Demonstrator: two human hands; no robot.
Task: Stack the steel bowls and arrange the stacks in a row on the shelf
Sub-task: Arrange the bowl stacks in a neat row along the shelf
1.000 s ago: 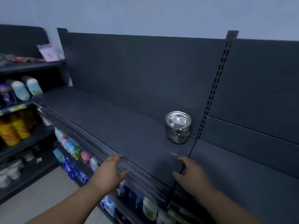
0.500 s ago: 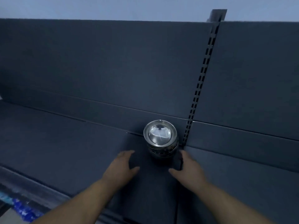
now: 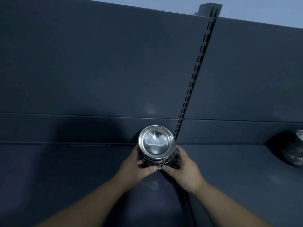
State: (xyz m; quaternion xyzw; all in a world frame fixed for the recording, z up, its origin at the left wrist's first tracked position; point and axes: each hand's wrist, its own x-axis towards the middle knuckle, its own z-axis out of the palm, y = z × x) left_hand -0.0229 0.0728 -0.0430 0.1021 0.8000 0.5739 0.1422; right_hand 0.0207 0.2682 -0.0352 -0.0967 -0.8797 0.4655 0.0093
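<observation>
Bowl stack (image 3: 156,145) glossy polished steel; shelf (image 3: 73,169) matt dk metal.

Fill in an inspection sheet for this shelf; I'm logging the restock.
Surface: dark matte shelf.
Job's things: stack of steel bowls standing upright near the back, just left of the slotted upright; what looks like a second stack, cut off at the right edge.
Clutter: nothing seen.
Hands: left hand and right hand grip the stack of steel bowls from either side, thumbs at its front base.
Cables: nothing seen.
Surroundings: dark back panel, pale wall above it.
</observation>
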